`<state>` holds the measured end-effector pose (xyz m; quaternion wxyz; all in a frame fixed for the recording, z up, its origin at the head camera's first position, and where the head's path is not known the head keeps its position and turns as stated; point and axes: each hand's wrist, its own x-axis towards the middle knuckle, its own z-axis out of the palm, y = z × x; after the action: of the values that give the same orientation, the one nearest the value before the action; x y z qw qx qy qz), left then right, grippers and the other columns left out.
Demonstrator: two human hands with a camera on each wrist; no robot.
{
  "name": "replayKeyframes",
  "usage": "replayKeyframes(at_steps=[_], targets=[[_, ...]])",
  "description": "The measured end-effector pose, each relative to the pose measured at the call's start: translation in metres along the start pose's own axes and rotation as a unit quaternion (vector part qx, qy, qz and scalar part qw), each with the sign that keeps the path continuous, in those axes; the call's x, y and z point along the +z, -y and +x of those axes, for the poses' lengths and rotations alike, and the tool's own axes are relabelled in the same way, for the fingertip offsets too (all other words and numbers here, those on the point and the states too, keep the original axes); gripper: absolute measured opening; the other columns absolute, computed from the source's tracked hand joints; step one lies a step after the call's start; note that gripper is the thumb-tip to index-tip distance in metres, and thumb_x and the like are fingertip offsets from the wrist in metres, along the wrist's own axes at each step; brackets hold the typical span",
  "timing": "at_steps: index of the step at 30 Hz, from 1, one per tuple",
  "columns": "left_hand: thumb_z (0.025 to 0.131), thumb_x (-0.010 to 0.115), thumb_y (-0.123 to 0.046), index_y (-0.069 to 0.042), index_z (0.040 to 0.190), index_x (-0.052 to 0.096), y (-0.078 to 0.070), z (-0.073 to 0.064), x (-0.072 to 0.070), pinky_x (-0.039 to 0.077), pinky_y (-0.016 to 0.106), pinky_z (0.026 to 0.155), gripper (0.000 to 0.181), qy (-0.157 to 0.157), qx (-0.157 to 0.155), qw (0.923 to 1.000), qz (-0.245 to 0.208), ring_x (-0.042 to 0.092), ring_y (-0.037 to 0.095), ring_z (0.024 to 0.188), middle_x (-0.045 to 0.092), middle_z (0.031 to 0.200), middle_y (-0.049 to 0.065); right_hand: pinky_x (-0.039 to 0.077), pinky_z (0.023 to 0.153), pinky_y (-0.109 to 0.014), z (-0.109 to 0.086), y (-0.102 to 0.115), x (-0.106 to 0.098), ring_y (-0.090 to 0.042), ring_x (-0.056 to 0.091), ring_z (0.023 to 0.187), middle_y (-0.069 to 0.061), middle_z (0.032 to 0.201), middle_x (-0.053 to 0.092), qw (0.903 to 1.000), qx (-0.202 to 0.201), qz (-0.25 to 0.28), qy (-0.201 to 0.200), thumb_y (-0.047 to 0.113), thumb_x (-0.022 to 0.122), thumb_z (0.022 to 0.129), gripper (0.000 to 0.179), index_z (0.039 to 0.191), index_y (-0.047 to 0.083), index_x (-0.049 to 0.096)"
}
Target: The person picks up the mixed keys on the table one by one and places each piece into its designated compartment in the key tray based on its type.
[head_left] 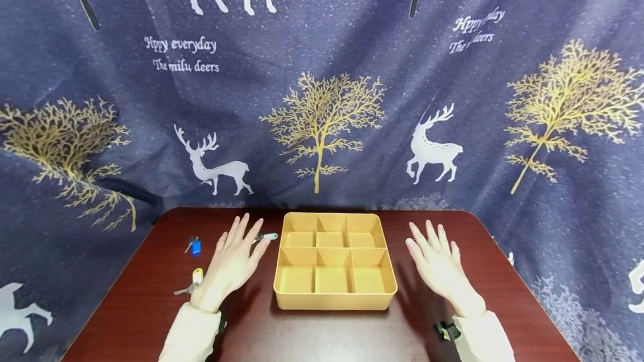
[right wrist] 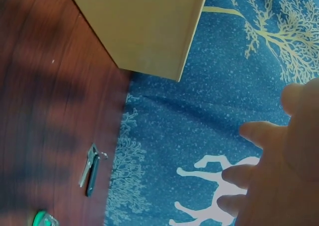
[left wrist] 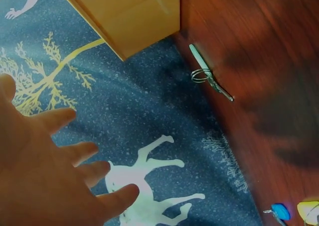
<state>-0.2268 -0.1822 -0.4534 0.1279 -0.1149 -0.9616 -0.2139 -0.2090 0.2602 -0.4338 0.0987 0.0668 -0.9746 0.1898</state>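
Note:
A yellow divided box [head_left: 334,300] with several compartments stands mid-table. My left hand [head_left: 233,261] is held out over the table on its left side, fingers straight and spread, holding nothing. Beyond those fingertips lies a key with a pale mint tag [head_left: 270,236], seen whole with its ring [left wrist: 202,61] in the left wrist view. A blue-tagged key [head_left: 196,247] and a yellow-tagged key [head_left: 197,276] lie left of that hand. On the box's right, my right hand [head_left: 443,267] is also spread, palm down, holding nothing.
The right wrist view shows a slim silver-and-dark item [right wrist: 91,171] and a green-edged item [right wrist: 45,219] on the table, both hidden by the right hand in the head view. Behind the dark red table [head_left: 332,339] hangs a blue deer-print cloth [head_left: 322,43].

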Motion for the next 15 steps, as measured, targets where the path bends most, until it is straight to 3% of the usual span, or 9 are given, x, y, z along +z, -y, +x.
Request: replayKeyframes(at_steps=[15], targets=[[0.102, 0.037, -0.053, -0.014, 0.150, 0.039, -0.001, 0.000, 0.004, 0.016, 0.062, 0.109, 0.061, 0.003, 0.000, 1.0000, -0.005, 0.011, 0.036, 0.146, 0.024, 0.157, 0.019, 0.008, 0.103, -0.071, -0.011, -0.017, -0.008, -0.049, 0.007, 0.143, -0.027, 0.156, 0.018, 1.0000, -0.005, -0.006, -0.005, 0.045, 0.033, 0.105, 0.056, 0.152, 0.013, 0.034]])
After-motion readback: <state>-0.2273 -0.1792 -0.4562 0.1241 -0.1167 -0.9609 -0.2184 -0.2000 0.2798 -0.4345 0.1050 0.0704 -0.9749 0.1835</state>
